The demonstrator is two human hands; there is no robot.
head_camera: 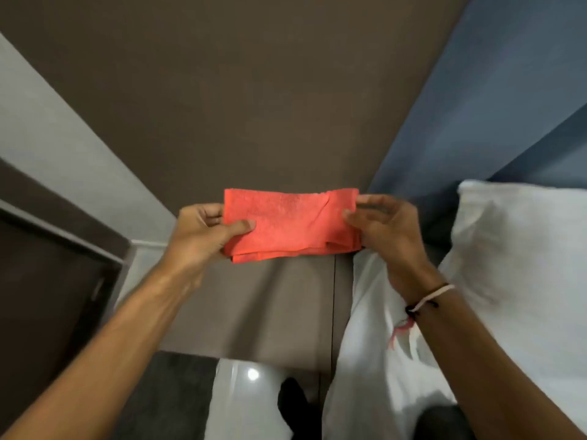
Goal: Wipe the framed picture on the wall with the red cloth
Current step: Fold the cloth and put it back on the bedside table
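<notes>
A red cloth (290, 223), folded into a flat rectangle, hangs in front of a brown wall panel (238, 90). My left hand (203, 233) pinches its left edge, thumb on the front. My right hand (384, 230) holds its right edge, thumb on the front and fingers around the upper right corner. Both arms reach forward from the bottom of the view. A framed picture is not in view.
A bed with white sheets (381, 360) and a white pillow (521, 249) lies at the right, under a blue wall (476, 106). A dark wooden door or cabinet (47, 296) stands at the left. Glossy white floor (235, 392) shows below.
</notes>
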